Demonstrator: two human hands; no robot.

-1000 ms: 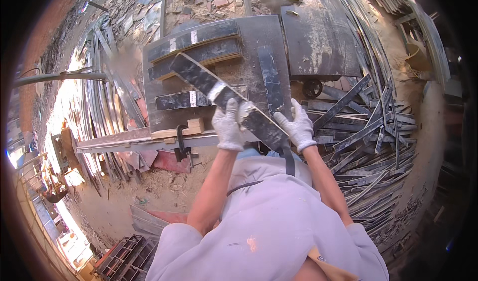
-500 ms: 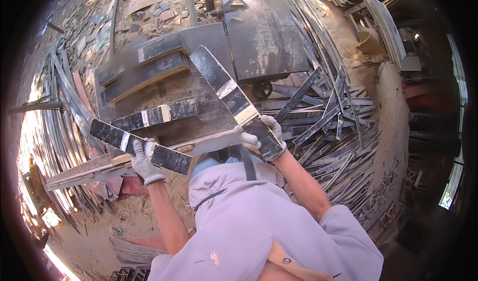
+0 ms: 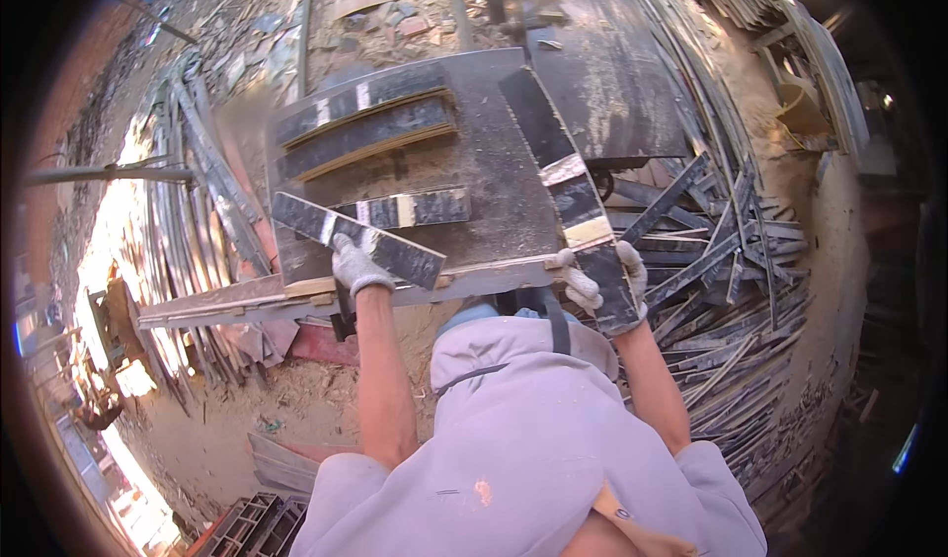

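My left hand (image 3: 357, 266), in a pale knitted glove, is closed on a short black-faced plywood strip (image 3: 413, 259), slanted above the table's near edge. That strip partly covers another black strip (image 3: 434, 206) with pale bands, lying on the dark tabletop (image 3: 504, 182). In the same kind of glove, my right hand (image 3: 632, 285) grips the near end of a longer black plywood strip (image 3: 573, 194) with two pale bands. Its far end reaches out over the right side of the tabletop. Whether that end touches the surface, I cannot tell.
Two stacks of black strips (image 3: 380, 142) lie on the table's far left part. Beyond its right side is another dark panel (image 3: 617, 93). Loose strips (image 3: 691, 231) are heaped on the right, with long strips (image 3: 212, 192) on the left. Scraps (image 3: 395, 24) litter the ground beyond.
My left hand has moved forward with its strip, over the table's near edge. The longer strip in my right hand has swung to point more straight ahead. The whole view has shifted left.
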